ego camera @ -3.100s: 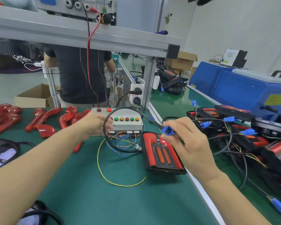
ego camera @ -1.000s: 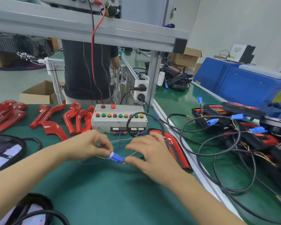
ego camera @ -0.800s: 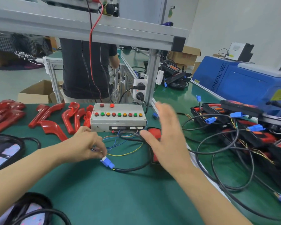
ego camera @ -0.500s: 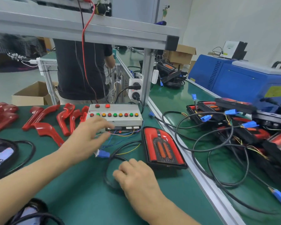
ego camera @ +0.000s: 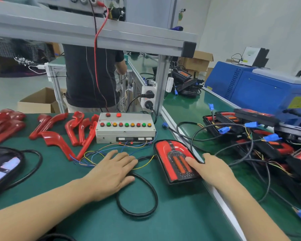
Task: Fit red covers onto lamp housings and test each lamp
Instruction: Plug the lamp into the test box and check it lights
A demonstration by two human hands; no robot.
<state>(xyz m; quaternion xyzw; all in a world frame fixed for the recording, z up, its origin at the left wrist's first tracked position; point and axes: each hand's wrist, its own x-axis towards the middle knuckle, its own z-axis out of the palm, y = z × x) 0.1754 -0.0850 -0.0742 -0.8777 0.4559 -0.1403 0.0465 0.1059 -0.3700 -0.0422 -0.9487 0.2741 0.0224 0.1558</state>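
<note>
A lamp [ego camera: 170,153] with a red cover and black housing lies on the green mat right of centre. My right hand [ego camera: 210,169] holds it at its right side, thumb on the orange strips. My left hand [ego camera: 111,171] rests flat with straight fingers on the mat, over the coloured wires and the black cable [ego camera: 137,193]. A grey test box [ego camera: 125,129] with a row of coloured buttons stands behind, one red lamp on its top lit. Loose red covers [ego camera: 59,134] lie at the left.
Several finished lamps with blue connectors and tangled cables [ego camera: 259,141] fill the bench to the right, before a blue machine [ego camera: 268,91]. A black housing [ego camera: 2,164] lies at the left edge. A person stands behind the aluminium frame [ego camera: 162,84].
My left hand came back from the test box and lies flat on the wires. My right hand moved from the cable to the lamp's right side. The blue connector is hidden.
</note>
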